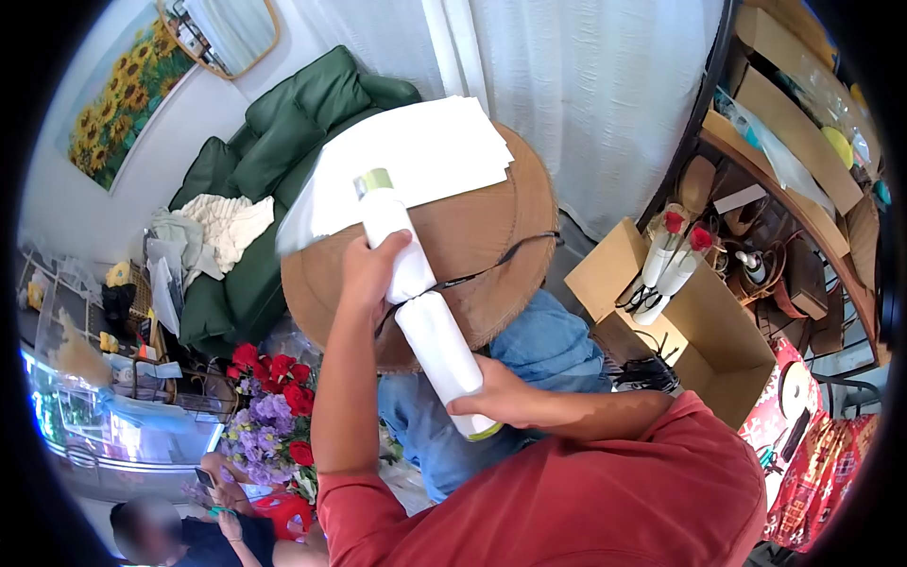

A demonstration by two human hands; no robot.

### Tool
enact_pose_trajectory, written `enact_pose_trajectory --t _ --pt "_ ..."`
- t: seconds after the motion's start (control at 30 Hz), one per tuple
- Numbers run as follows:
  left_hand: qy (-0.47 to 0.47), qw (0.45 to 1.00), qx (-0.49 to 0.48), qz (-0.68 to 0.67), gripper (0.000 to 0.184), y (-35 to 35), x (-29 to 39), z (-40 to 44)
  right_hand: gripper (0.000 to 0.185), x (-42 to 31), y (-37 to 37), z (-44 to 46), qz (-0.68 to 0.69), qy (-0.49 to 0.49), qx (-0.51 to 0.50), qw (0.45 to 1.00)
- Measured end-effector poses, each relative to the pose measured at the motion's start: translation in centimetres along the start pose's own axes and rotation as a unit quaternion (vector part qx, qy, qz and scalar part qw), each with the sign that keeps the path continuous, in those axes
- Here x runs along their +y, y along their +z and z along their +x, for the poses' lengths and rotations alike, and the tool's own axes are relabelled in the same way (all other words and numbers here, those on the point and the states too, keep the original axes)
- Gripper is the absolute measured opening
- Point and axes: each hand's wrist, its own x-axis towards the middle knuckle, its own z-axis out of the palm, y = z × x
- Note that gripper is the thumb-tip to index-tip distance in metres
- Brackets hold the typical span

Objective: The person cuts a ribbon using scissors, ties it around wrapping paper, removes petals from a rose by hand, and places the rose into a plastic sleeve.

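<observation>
Left hand: my left hand (375, 269) is half closed around the upper part of a white paper roll (439, 345), thumb laid over its top side, fingers mostly hidden behind.
Right hand: my right hand (496, 389) cups the roll near its lower end, thumb across it; I can't tell how the hidden fingers sit.
Roll: slanting from 11 toward 5 o'clock, pale green at both ends, its upper part over the table, its lower part over my jeans (548, 345).
Ribbon: a thin black ribbon (515, 249) circles its middle, one tail running toward 2 o'clock.
Tabletop: round brown table (472, 231) at 12, white sheets (406, 161) spread on its far side.
Sofa: green (217, 312), at 10, with cushions and a pale cloth (227, 227).
Box: open cardboard box (723, 335) at 3, wrapped red roses (675, 269) in it.
Flowers: red and purple bunch (269, 416) at 8.
Person: at 7, someone (208, 543) holds a phone (205, 478).
Curtain: white (605, 104), at 1.
</observation>
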Motion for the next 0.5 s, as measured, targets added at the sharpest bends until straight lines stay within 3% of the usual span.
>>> enact_pose_trajectory --t 0.03,0.1,0.17,0.23,0.4,0.5 --pt "0.003 1.0 0.001 0.004 0.049 0.0 1.4 -1.0 0.071 -0.7 -0.3 0.2 0.002 -0.004 -0.001 1.0" --pt "0.145 0.98 0.043 -0.126 0.049 -0.2 5.1 -3.9 0.077 -2.3 -1.1 0.6 -0.131 -0.114 -0.003 0.985" --pt "0.227 0.964 -0.012 -0.135 0.054 -1.6 9.5 -6.5 0.08 -4.7 -1.4 1.5 -0.146 -0.13 -0.009 0.981" --pt "0.307 0.942 -0.031 -0.133 0.054 -2.1 13.3 -8.8 0.082 -7.6 -1.8 2.9 -0.195 -0.245 -0.019 0.95" --pt "0.386 0.918 -0.031 -0.082 0.046 -1.5 16.3 -10.2 0.076 -9.5 -2.5 10.2 -0.233 -0.33 0.011 0.915" --pt "0.38 0.924 -0.024 -0.044 0.054 -0.9 14.8 -8.8 0.062 -9.6 -3.2 11.4 -0.195 -0.337 -0.012 0.921"
